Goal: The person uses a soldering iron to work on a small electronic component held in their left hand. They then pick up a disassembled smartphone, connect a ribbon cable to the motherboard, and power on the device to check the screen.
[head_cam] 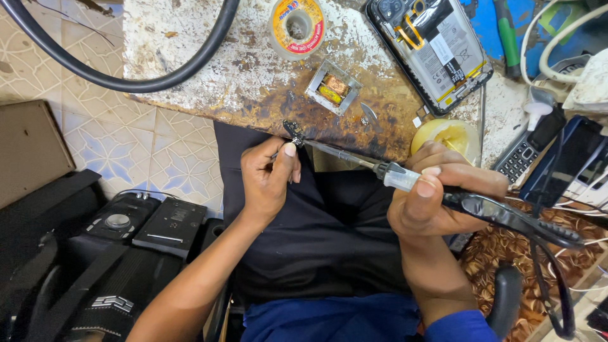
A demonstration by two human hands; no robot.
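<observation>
While 2 hands worked at mid-frame, the left hand (269,177) pinched 1 small dark circuit part (293,131) between thumb and fingers (289,151) at the worktop (209,76) edge. The right hand (437,196) was clenched around 1 soldering iron (405,177), its tip touching that part. At upper centre lay 1 round solder reel (296,26) with a yellow-and-red label, 1 small transformer (333,87) below it, and 1 opened phone (430,47) at upper right.
</observation>
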